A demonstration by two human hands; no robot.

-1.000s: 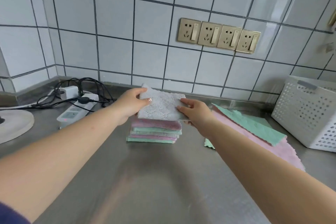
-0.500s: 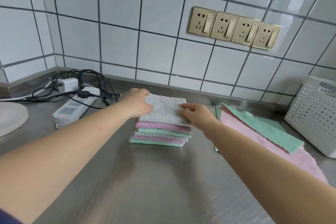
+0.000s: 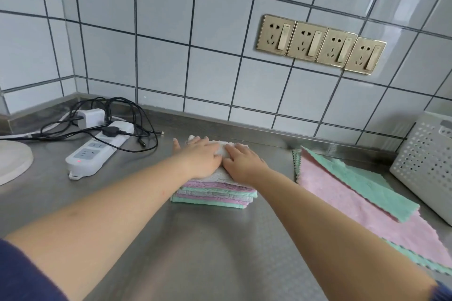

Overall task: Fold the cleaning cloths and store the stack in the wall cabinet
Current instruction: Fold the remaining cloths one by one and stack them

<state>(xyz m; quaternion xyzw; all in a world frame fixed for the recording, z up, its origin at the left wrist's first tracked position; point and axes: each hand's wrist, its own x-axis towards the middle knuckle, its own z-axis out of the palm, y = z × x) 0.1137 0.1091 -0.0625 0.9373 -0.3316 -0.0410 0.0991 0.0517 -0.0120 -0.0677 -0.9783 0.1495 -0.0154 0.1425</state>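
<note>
A stack of folded pink and green cloths (image 3: 215,194) sits on the steel counter, with a folded white cloth (image 3: 221,173) on top. My left hand (image 3: 199,155) lies flat, palm down, on the white cloth's left half. Pressed on its right half is my right hand (image 3: 243,162), also flat with fingers together. Neither hand grips anything. To the right, unfolded cloths lie spread out: a green one (image 3: 362,183) over a pink one (image 3: 347,210), with another green edge beneath.
A white power strip (image 3: 97,151) with a charger (image 3: 91,118) and tangled black cables sits at the left. A white round object (image 3: 11,162) lies at the far left edge. A white perforated basket (image 3: 425,164) stands at the right. Gold wall sockets (image 3: 320,44) are on the tiled wall.
The white folded cloth has been lowered from the air onto the stack. Both hands went from holding its edges to pressing flat on top of it.
</note>
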